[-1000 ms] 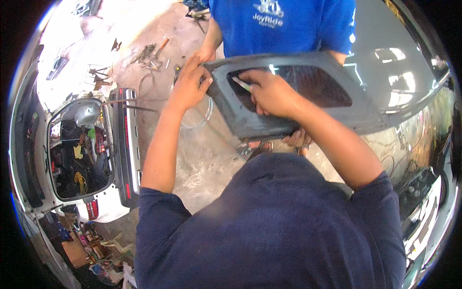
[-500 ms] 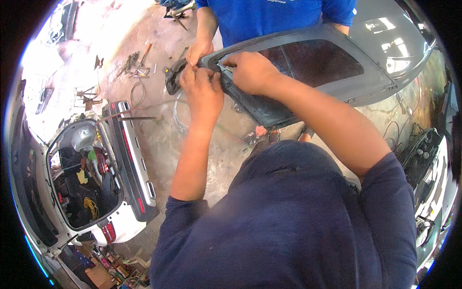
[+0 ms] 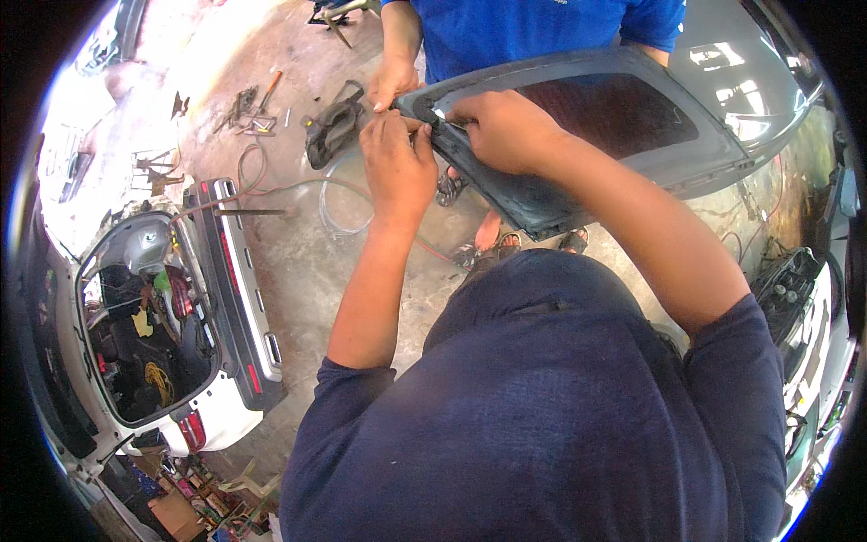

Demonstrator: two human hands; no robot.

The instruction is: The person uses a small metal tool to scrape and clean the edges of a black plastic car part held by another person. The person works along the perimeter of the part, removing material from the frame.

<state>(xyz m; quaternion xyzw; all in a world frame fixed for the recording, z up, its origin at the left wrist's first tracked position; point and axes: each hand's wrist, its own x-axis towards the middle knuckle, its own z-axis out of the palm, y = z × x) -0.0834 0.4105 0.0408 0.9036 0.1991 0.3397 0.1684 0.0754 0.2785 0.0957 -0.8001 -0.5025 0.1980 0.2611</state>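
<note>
- Pretty clearly a car repair yard or body shop
- white car (image 3: 144,343) with its boot wide open, junk inside
- tools (image 3: 248,108) and a hose (image 3: 348,194) scattered across the stained concrete floor (image 3: 307,271)
- grey car panel (image 3: 623,126) held up between two people

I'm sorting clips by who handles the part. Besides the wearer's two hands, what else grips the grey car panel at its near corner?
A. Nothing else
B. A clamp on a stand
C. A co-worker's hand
C: a co-worker's hand, from the person in the blue shirt, holds the corner of the grey panel beside the wearer's left hand and right hand.
</note>
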